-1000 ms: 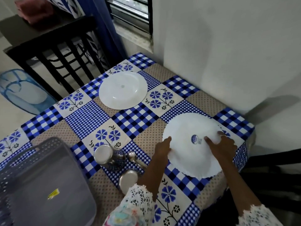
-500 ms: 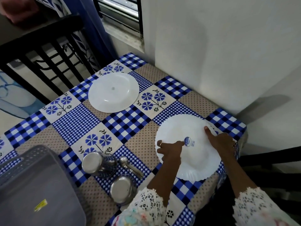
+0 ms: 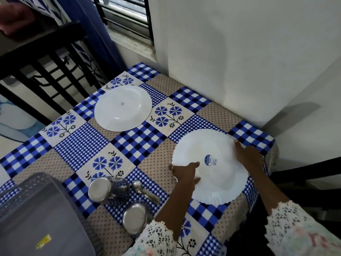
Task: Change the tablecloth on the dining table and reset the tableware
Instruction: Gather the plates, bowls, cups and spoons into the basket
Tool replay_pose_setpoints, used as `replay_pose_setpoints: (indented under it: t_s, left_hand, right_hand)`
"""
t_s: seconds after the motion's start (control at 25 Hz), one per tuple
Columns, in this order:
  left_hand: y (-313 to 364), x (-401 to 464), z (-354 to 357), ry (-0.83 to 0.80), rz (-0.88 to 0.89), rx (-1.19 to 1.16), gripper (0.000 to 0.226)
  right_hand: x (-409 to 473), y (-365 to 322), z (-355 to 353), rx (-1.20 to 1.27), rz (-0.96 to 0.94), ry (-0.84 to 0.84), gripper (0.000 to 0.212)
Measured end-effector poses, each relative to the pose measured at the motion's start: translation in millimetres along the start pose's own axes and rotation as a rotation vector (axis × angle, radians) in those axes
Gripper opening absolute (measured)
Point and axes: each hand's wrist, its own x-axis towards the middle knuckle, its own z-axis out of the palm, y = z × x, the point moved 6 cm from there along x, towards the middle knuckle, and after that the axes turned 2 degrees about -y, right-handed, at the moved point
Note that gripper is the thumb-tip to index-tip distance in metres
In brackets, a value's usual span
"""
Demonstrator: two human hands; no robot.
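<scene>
Two white plates are being shown on the patchwork tablecloth (image 3: 140, 145): the scalloped plate (image 3: 219, 174) near right is being touched by the left hand (image 3: 184, 171) and right hand (image 3: 249, 156), fingers straight; a smooth plate (image 3: 123, 107) lies far left. Two steel cups (image 3: 108, 191) and spoons (image 3: 145, 191) are lying beside one grey basket (image 3: 40, 218).

Blue-checked, floral tablecloth (image 3: 140, 143); 2 white plates (image 3: 123, 108); grey basket (image 3: 36, 215).
</scene>
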Motion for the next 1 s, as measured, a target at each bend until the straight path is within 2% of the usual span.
replay_pose_setpoints:
  t_s: [0.12, 0.2, 0.32, 0.4, 0.52, 0.64, 0.76, 0.84, 1.0]
  left_hand:
    - [-2, 3, -3, 0.011, -0.024, 0.008, 0.092]
    - [3, 7, -4, -0.012, -0.058, 0.012, 0.093]
    - [15, 13, -1, -0.061, -0.087, 0.071, 0.091]
    - [16, 19, -1, -0.051, -0.042, 0.164, 0.090]
    - [19, 28, -6, -0.033, 0.013, 0.253, 0.097]
    - [40, 50, -17, -0.041, 0.093, 0.376, 0.109]
    - [99, 49, -32, -0.070, 0.172, 0.195, 0.085]
    - [139, 58, -49, -0.066, 0.202, 0.083, 0.078]
    - [214, 78, -100, 0.095, 0.411, 0.057, 0.063]
  right_hand:
    - [-3, -6, -5, 0.092, -0.006, -0.059, 0.096]
    - [-9, -11, -10, 0.198, -0.036, -0.088, 0.091]
    - [-18, -4, -19, 0.345, -0.021, -0.020, 0.086]
    - [-26, -1, -33, 0.438, -0.009, 0.042, 0.075]
    - [-35, -15, -52, 0.588, -0.001, 0.021, 0.061]
    - [-35, -51, -59, 0.673, -0.054, -0.001, 0.052]
    - [-34, -102, -35, 0.816, -0.025, -0.059, 0.056]
    - [-38, -147, -9, 0.859, 0.002, -0.131, 0.058]
    - [-55, -242, 51, 0.914, -0.012, -0.242, 0.057]
